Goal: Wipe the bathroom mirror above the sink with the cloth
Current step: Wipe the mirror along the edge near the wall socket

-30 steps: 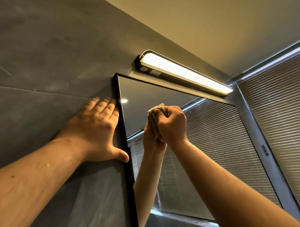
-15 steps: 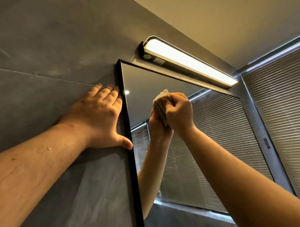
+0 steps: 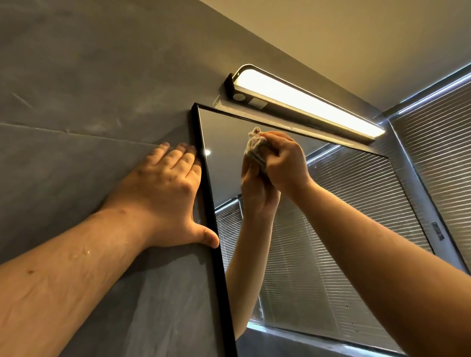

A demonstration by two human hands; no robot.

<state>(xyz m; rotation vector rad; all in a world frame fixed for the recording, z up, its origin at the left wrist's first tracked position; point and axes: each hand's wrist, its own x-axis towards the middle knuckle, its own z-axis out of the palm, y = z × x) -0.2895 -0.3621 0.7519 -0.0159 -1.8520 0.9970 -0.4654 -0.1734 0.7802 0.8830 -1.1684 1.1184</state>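
The black-framed mirror [image 3: 337, 228] hangs on the grey wall, seen from below. My right hand [image 3: 284, 160] grips a bunched pale cloth [image 3: 254, 147] and presses it against the glass near the mirror's top left corner. The hand's reflection shows just under it. My left hand [image 3: 165, 196] lies flat on the wall beside the mirror's left frame edge, fingers straight, thumb tip touching the frame. The sink is out of view.
A lit bar lamp [image 3: 306, 101] is mounted just above the mirror's top edge. A window with closed blinds [image 3: 447, 149] fills the right side. The grey wall [image 3: 66, 104] spreads to the left, and the ceiling [image 3: 357, 27] is above.
My right hand has slid the cloth a little up and right along the top of the glass. The camera has shifted. My left hand stays flat by the frame.
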